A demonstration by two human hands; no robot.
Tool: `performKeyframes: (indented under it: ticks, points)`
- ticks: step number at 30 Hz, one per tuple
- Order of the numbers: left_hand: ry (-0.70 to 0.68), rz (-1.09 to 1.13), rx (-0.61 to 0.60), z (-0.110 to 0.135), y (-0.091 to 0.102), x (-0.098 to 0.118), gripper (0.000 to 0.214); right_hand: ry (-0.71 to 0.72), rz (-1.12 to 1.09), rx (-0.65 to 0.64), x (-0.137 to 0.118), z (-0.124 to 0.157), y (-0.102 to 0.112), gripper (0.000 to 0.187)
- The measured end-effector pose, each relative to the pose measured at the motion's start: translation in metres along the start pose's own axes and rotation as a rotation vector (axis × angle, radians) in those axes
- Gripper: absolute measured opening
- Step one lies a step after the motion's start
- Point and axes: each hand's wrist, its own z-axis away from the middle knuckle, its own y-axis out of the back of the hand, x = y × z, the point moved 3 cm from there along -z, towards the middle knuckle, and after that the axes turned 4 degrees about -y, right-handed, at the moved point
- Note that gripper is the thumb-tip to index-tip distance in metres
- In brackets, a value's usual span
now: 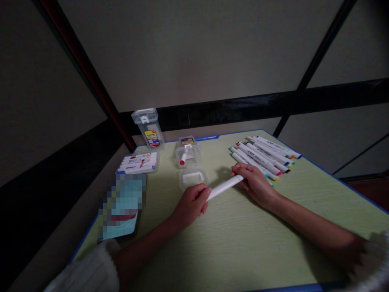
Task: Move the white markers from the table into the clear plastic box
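Observation:
A white marker pen (224,187) is held level above the table between both hands. My left hand (193,202) is closed around its near-left end. The fingers of my right hand (253,181) are wrapped round the other end, where a bit of purple shows. Just beyond the hands lies an open clear plastic case (189,152), its lid (193,177) folded down toward me. Inside the case is one white marker with a red end (182,161). To the right of my right hand, several white markers with coloured ends (261,155) lie side by side.
A clear lidded box (151,132) with a yellow label stands at the back left. In front of it are a flat case of white pens (138,162) and a light-blue item (126,207), partly blurred. The table (227,251) has a blue edge; a wall panel rises behind.

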Motion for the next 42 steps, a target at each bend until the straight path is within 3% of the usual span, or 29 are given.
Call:
performKeyframes:
  ticks: [9, 19, 42]
  points:
    - [0.01, -0.022, -0.017, 0.0003, -0.0018, -0.0017, 0.029, -0.006, 0.011, -0.022, 0.0014, -0.0019, 0.0009, 0.021]
    - [-0.017, -0.174, -0.059, 0.0055, -0.0047, 0.0036, 0.027, 0.055, 0.27, -0.137, 0.0026, 0.0036, -0.0022, 0.02]
    - [-0.021, -0.175, -0.064, 0.0045, -0.0045, 0.0052, 0.029, 0.037, 0.291, -0.135, 0.0007, 0.0046, -0.0037, 0.019]
